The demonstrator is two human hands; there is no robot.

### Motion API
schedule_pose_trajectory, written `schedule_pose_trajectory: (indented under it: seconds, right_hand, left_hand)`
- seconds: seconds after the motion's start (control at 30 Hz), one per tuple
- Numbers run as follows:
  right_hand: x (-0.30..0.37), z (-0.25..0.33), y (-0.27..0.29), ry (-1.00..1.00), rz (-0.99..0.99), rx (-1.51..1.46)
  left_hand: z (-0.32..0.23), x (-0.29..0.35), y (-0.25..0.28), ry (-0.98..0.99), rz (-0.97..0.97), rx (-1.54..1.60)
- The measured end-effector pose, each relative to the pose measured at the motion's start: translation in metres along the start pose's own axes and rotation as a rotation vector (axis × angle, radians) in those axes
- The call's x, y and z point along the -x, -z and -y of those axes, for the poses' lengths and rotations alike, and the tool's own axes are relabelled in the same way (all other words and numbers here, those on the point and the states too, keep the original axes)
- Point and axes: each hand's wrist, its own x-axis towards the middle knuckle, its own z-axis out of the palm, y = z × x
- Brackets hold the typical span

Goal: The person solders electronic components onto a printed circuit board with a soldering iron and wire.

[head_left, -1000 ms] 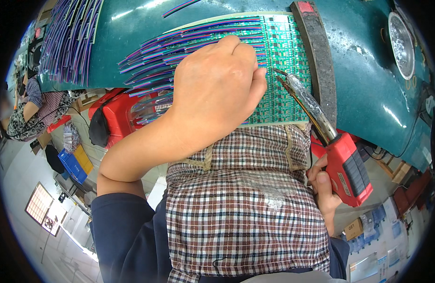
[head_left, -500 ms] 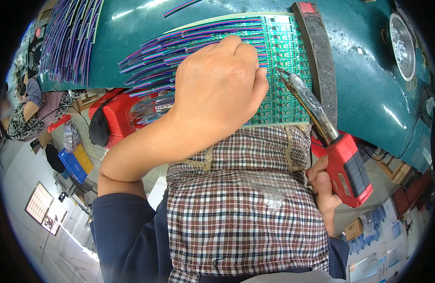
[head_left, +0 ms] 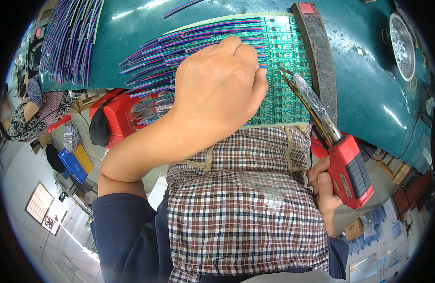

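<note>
My left hand [head_left: 217, 82] is closed over a green circuit board panel [head_left: 281, 101], knuckles up and thumb at the right. Its fingertips are mostly hidden; they pinch at the ends of thin multicoloured wires [head_left: 153, 49] that fan out leftward from the panel. In my right hand [head_left: 323, 186], low on the right, is a soldering gun [head_left: 349, 172] with a red and black handle. Its metal barrel slants up and left, and the pointed tip sits over the panel just right of my left thumb. Whether the tip touches the panel I cannot tell.
A dark heavy bar [head_left: 316, 56] lies along the panel's right edge. More wired boards [head_left: 71, 42] lie at the table's far left, and one loose wire [head_left: 182, 8] at the back. A metal bowl [head_left: 402, 47] stands far right. Red stools [head_left: 118, 118] and another person [head_left: 33, 111] are at the left.
The soldering gun has shifted slightly to the right, its tip a little farther from my left thumb. My left hand has stayed nearly where it was.
</note>
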Motion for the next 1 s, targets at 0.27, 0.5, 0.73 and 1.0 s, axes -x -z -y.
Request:
schedule_pose_trajectory:
  seconds: [0.27,0.5,0.73,1.0]
  right_hand:
    - [0.000,-0.001,0.002,-0.006,0.014,-0.002]
    - [0.000,-0.002,-0.002,0.024,-0.010,-0.032]
    - [0.002,0.000,-0.002,0.015,-0.038,-0.021]
    - [0.000,0.003,-0.002,-0.010,-0.040,-0.045]
  left_hand:
    - [0.012,-0.010,0.013,-0.026,-0.023,-0.066]
    - [0.043,-0.071,0.046,0.215,-0.021,-0.025]
    - [0.072,-0.063,0.029,-0.026,-0.126,-0.145]
    - [0.049,-0.071,0.045,0.190,0.044,-0.011]
